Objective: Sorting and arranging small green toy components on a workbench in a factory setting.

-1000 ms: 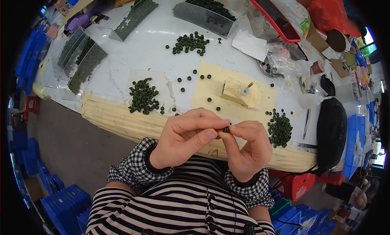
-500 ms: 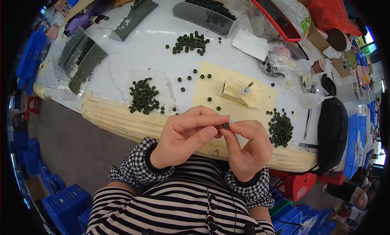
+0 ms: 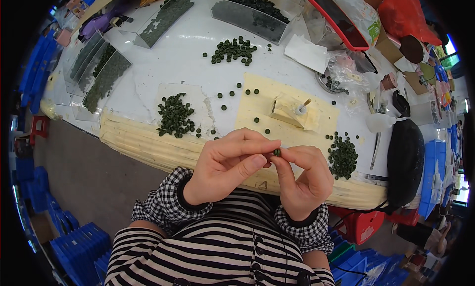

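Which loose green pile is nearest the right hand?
The rightmost pile, just right of the right hand; the left pile and far pile lie farther off.

Head-worn fisheye, looking down, close range

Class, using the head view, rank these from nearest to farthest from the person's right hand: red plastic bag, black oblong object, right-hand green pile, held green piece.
From the right hand:
1. Held green piece: at its fingertips.
2. Right-hand green pile: just to its right.
3. Black oblong object: farther right.
4. Red plastic bag: far upper right.
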The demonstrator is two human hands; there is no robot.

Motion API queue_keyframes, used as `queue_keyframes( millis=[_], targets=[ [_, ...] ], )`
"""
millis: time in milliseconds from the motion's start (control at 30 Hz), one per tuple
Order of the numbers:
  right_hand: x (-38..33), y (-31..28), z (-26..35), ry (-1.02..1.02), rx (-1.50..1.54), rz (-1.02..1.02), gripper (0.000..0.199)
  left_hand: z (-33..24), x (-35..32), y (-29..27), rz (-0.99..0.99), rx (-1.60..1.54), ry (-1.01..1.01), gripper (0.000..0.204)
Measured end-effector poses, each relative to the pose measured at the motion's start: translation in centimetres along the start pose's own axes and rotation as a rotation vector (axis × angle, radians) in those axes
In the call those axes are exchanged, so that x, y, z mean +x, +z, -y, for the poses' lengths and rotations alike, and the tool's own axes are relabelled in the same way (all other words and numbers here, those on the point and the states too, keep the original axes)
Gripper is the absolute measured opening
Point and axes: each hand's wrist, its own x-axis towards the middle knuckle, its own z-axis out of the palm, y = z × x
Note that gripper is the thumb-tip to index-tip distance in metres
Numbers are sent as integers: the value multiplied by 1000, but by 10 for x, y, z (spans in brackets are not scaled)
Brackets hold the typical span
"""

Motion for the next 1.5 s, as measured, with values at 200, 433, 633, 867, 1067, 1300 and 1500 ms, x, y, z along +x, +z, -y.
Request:
queue_keyframes(
  millis=[200, 433, 633, 867, 1067, 1300, 1500],
  targets=[
    [0, 0, -1, -1, -7, -2, 22, 1, 0, -1, -2, 44, 16, 30],
    [0, 0, -1, -2, -12, -6, 23, 0, 0, 0, -8, 31, 5, 30],
    [2, 1, -2, -27, -15, 14, 21, 1, 1, 2, -85, 69, -1, 27],
    [0, 1, -2, -67, -37, 52, 22, -6, 5, 1, -167, 645, 290, 22],
    [-1, 1, -3, -96, -39, 48, 22, -4, 4, 2, -168, 689, 353, 21],
    [-2, 2, -4, -123, -60, 52, 23, -3, 6, 2, -180, 776, 448, 23],
    [-2, -8, -5, -102, -116, -12, 23, -5, 6, 2, -195, 856, 413, 22]
  ],
)
